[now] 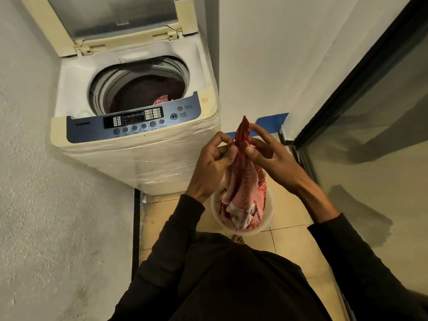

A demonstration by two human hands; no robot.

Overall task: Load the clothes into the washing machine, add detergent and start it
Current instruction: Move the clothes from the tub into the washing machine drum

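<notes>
Both hands raised, left grip (pixel 214 158) and right grip (pixel 266 151) pinched closed.

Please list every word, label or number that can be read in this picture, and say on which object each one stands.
"POWER", beside the round power button on the washing machine's control panel.
"START PAUSE", beside the start button on the same panel.
Brand mark at the panel's left: too blurred to read.
Display and small button labels: too small.
Lid mark and its corner sticker: unreadable.
</notes>
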